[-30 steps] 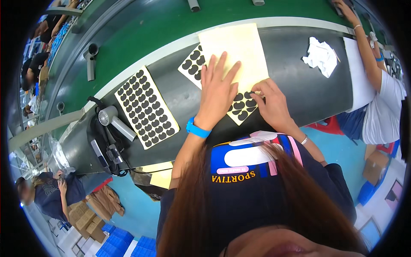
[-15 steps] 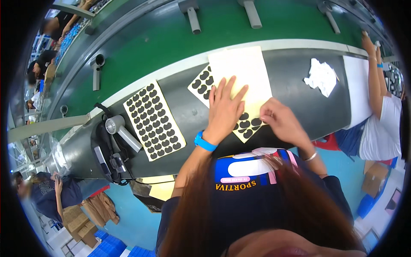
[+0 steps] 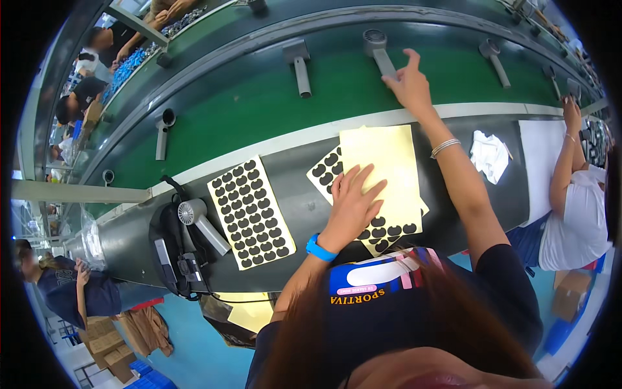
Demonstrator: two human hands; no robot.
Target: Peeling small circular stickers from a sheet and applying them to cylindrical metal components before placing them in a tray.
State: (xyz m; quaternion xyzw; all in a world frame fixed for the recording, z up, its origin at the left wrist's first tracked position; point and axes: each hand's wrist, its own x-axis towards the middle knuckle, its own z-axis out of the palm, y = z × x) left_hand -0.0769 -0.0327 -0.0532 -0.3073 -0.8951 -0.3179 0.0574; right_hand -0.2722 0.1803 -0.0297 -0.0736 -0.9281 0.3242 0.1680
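Observation:
My left hand (image 3: pixel 355 206) lies with fingers spread on a blank pale-yellow sheet (image 3: pixel 382 155), which covers part of some sheets of black rounded stickers (image 3: pixel 408 229). Over the green conveyor, my right hand (image 3: pixel 413 84) is stretched out, thumb and index finger apart. Its thumb is at the lower end of the handle of a grey hair-dryer-shaped device (image 3: pixel 383 61); whether it touches is hard to tell. Left of my left hand, another sheet of black stickers (image 3: pixel 253 214) lies on the dark worktop.
More grey devices (image 3: pixel 301 74) stand along the green conveyor (image 3: pixel 233 110). A grey device (image 3: pixel 204 227) lies by a black corded tool (image 3: pixel 170 253) on the left. Crumpled white paper (image 3: pixel 489 155) lies right. Co-workers sit at both sides (image 3: pixel 573 201).
My right hand has left the sticker sheets and reached forward to a device on the conveyor. My left hand stays on the blank sheet. The whole view has shifted a little.

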